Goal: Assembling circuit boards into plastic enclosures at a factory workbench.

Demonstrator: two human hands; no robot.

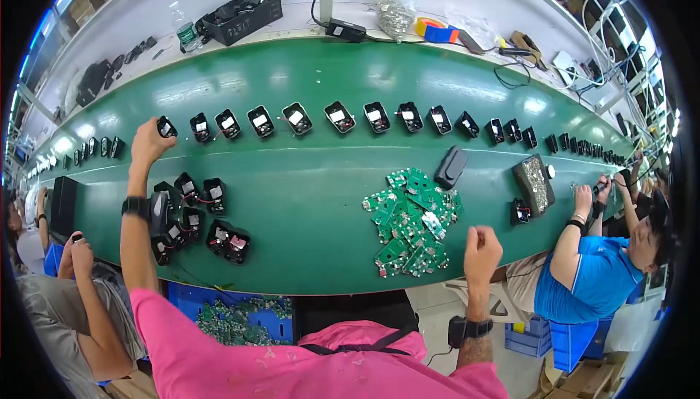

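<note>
At the left end of a spaced row of small open black plastic housings (pixel 297 118), my left hand (pixel 149 145) grips one such housing (pixel 166 127) by its edge. White labels or parts and bits of wire show inside several of the row's housings. My right hand (pixel 483 255) is curled closed near the table's front edge, right of a heap of green circuit boards (pixel 412 224); what it holds, if anything, is hidden. Beside my left forearm lies a cluster of black housings (pixel 191 220) with red wires. A closed dark case (pixel 451 166) rests against the heap's upper right.
The green table (pixel 306 173) curves across the view. Below its edge sits a blue crate (pixel 273 322) of circuit boards. A box of small metal parts (pixel 534 184) stands at right. Co-workers sit on both sides. A shelf behind holds a black bin (pixel 242 18) and tape (pixel 437 31).
</note>
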